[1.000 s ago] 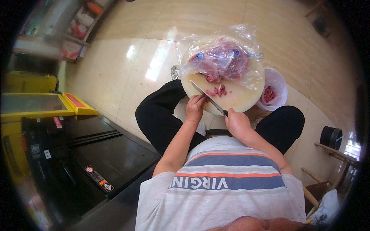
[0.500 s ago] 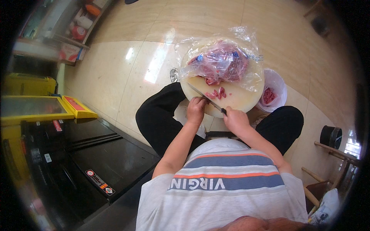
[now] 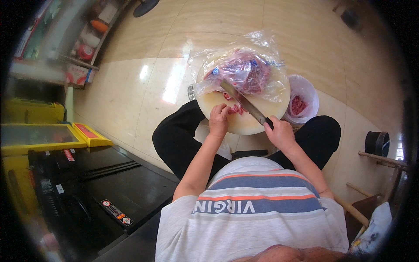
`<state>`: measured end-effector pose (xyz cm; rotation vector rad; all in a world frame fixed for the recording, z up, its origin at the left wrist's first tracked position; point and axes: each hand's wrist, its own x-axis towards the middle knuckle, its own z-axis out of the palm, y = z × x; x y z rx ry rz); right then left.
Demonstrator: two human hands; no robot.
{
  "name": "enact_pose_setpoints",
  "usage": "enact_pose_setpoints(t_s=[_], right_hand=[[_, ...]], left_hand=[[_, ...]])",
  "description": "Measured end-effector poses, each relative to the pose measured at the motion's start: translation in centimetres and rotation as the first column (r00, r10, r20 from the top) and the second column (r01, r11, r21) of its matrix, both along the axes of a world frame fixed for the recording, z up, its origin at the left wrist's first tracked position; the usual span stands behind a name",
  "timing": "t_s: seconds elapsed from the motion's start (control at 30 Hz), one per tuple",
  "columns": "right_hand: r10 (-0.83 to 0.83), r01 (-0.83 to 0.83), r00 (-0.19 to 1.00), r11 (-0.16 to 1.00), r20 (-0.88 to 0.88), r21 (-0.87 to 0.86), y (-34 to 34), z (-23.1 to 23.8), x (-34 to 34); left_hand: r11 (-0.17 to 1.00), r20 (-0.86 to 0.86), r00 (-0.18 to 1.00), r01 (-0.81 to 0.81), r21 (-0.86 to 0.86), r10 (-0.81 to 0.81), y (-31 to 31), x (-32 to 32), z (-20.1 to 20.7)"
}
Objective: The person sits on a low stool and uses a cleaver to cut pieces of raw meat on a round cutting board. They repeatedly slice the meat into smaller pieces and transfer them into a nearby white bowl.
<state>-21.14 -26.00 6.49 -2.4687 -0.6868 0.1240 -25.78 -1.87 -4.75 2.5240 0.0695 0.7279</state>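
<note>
Indoors, over glossy tiles (image 3: 146,98), a round board (image 3: 245,125), right hand (image 3: 281,134) around a knife (image 3: 245,101), left hand (image 3: 218,120) at meat pieces (image 3: 236,109), grip unclear.

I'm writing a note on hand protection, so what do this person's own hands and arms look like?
The left hand and right hand are ungloved, and the forearms are bare. Short, pale grey sleeves end near the elbows.

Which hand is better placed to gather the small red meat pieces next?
Left hand, probably: its fingers are at the small red meat pieces on the round white cutting board, while the right hand grips the black-handled metal knife.
</note>
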Motion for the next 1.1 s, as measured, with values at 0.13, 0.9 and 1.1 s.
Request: enact_pose_setpoints(t_s=[0.13,0.9,1.1], right_hand=[[0.015,-0.015,1.0,1.0,-0.019,0.009,0.1,0.2,0.1],[-0.012,0.013,1.0,0.998,-0.018,0.067,-1.4,0.7,0.0],[-0.006,0.008,1.0,0.999,-0.031,0.047,-1.7,0.4,0.0]], left_hand=[[0.991,0.041,0.991,0.13,0.017,-0.13,0.2,1.3,-0.6],[0.972,-0.192,0.955,0.234,0.022,-0.225,-0.9,0.2,2.1],[0.979,0.002,0.992,0.124,0.163,-0.125,-1.4,0.7,1.8]])
